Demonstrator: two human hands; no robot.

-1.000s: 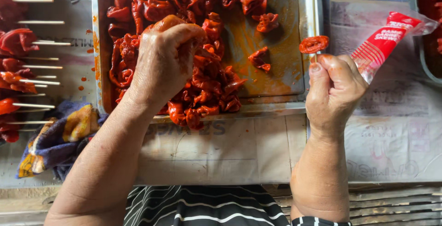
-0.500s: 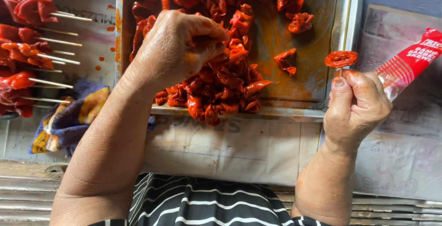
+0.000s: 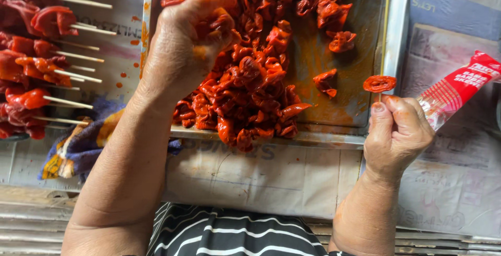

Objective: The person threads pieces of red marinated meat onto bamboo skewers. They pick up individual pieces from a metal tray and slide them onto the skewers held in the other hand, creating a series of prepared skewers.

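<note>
Over the metal tray, seen from the head camera, the left hand closes on a red marinated meat piece at eleven o'clock. The right hand, at three o'clock, pinches a bamboo skewer carrying one meat slice. Threading goes best with the stick held steady and upright. The tray holds a heap of sauced meat; finished skewers lie at nine o'clock.

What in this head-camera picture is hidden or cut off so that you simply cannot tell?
- Left hand: curled over the red meat pieces; its own fingers hide what it grips.
- Skewer in the right hand: its lower end is hidden in the fist, its tip cut off by the top edge.
- Metal tray: its far side is cut off by the top edge.
- Finished skewers: cut off at the left edge.
</note>
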